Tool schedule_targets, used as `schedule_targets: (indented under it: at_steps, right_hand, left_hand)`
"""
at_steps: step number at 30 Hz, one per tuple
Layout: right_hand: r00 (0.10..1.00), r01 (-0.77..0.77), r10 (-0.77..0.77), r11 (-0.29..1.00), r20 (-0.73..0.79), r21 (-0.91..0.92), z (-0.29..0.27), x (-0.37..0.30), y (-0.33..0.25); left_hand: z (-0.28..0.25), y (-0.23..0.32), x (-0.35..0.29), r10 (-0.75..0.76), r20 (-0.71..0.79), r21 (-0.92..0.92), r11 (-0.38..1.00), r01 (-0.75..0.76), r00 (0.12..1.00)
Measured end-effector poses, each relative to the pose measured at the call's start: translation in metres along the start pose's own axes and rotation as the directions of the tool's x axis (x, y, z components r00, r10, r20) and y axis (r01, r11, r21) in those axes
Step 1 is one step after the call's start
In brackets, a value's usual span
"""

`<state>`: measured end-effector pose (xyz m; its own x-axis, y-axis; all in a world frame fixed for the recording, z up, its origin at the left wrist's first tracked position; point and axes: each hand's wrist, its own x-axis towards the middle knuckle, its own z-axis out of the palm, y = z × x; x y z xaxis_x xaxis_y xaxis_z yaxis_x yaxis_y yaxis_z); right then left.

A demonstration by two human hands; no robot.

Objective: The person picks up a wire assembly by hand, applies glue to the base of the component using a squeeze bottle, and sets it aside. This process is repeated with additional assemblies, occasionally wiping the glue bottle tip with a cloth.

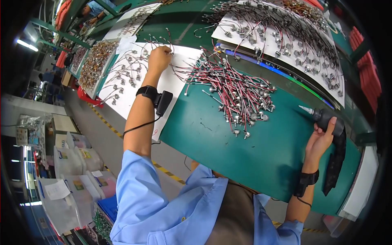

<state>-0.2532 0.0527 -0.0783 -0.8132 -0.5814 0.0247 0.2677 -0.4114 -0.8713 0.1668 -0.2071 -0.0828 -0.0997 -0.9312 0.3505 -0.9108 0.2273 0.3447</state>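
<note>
My left hand point(160, 58) is closed, fingers pressed together, over the far right part of a white sheet point(157, 87). Whatever its fingertips hold is hidden, though thin wires show close by. Small wired metal parts point(122, 75) lie spread across that sheet, left of the hand. A black squeeze bottle point(328, 122) with a pale pointed nozzle is gripped in my right hand point(320, 141), tip toward the left, above the green tabletop point(204, 122). Between my hands lies a large heap of red-and-black wired parts point(239, 87) with silver ends.
At the back right, a raised white board point(281, 53) carries many wired parts in rows. A tray of small mixed parts point(97, 63) stands at the far left. Lidded plastic bins point(71, 161) stand on the left, below table height. Dark cloth-like material point(337, 163) hangs beside my right hand.
</note>
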Motion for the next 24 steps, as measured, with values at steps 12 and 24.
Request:
schedule_targets:
  at_steps: [12, 24]
  right_hand:
    - [1.000, 0.004, -0.004, 1.000, -0.003, 0.008, 0.006, -0.001, -0.005]
    - [0.998, -0.066, 0.064, 0.995, 0.025, 0.078, 0.000, 0.001, -0.003]
  left_hand:
    - [-0.015, 0.014, -0.018, -0.009, -0.128, -0.132, 0.991, -0.008, 0.992]
    - [-0.036, 0.139, -0.176, 0.035, 0.097, -0.476, 0.879, 0.015, 0.995]
